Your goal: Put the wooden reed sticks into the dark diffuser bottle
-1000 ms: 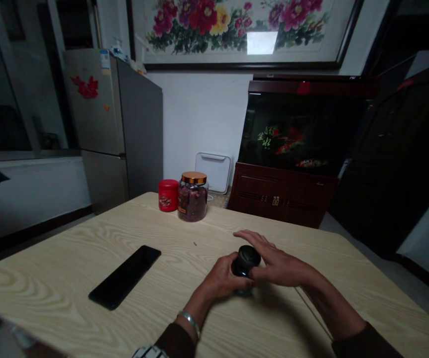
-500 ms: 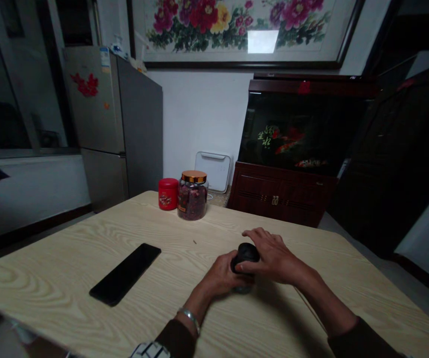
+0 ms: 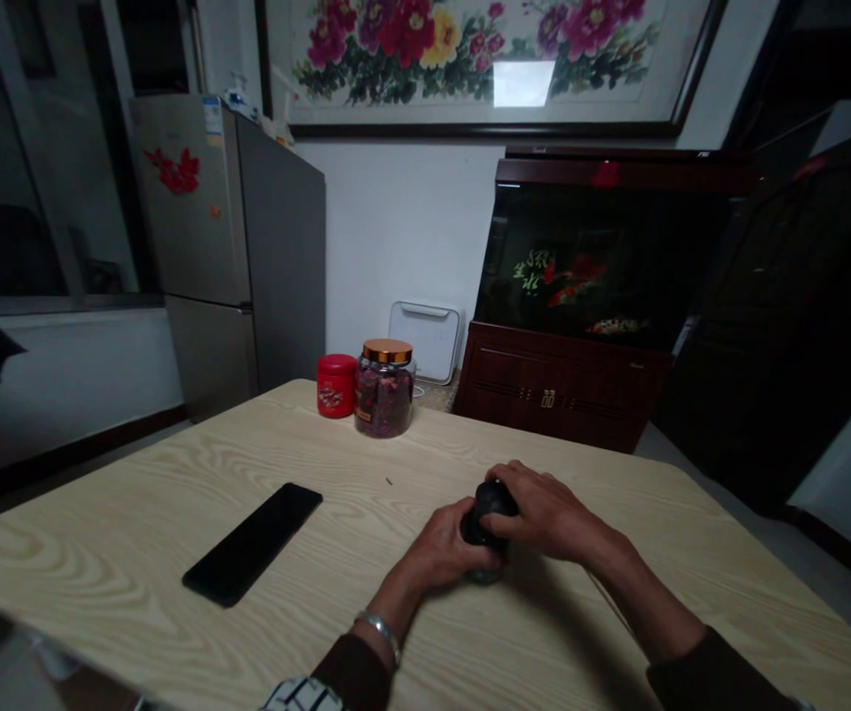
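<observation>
A small dark jar (image 3: 486,513) with a black lid stands on the light wooden table (image 3: 174,504), just in front of me. My left hand (image 3: 444,548) is wrapped round the jar's body from the left. My right hand (image 3: 544,513) is closed over the black lid from the right, fingers curled round its top. A silver bracelet (image 3: 381,628) sits on my left wrist. Most of the jar is hidden by both hands.
A black phone (image 3: 254,542) lies flat on the table to the left. At the far edge stand a red tin (image 3: 336,386) and a glass jar (image 3: 384,389) with a copper lid. Beyond are a fridge (image 3: 233,247) and a fish tank (image 3: 588,257) on a cabinet.
My right hand went from open and flat above the lid to curled down and closed over it. My left hand kept its hold on the jar.
</observation>
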The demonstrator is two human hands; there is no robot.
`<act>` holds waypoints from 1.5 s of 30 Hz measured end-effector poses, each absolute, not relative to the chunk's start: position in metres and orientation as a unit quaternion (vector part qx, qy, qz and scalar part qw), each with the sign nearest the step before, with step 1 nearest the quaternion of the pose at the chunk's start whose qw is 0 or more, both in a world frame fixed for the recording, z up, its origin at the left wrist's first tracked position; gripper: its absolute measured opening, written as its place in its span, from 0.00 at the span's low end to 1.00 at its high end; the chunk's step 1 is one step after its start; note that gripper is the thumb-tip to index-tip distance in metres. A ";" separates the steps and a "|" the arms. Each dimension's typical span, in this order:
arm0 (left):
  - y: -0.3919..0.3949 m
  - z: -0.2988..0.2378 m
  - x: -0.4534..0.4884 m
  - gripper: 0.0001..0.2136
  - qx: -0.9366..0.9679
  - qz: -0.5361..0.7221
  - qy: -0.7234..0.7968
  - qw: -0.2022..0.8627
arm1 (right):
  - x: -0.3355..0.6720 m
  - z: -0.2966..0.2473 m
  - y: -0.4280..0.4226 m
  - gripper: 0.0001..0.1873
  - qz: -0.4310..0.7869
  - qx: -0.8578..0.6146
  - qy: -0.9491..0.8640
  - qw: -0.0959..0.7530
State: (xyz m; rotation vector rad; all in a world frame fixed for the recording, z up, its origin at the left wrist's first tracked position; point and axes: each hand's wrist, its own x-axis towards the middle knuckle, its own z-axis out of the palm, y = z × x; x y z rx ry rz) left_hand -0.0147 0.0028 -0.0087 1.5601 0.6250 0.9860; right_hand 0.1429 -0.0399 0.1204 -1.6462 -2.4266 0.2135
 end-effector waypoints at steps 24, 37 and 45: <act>0.002 -0.006 -0.017 0.28 0.694 0.406 0.325 0.498 | 0.187 0.057 -0.064 0.25 0.340 -0.538 -0.517 0.572; 0.004 -0.007 -0.017 0.30 0.699 0.405 0.321 0.494 | 0.173 -0.024 -0.107 0.27 0.195 -0.615 -0.630 0.432; 0.003 -0.006 -0.017 0.27 0.711 0.411 0.316 0.476 | 0.158 -0.043 -0.117 0.34 0.036 -0.595 -0.728 0.339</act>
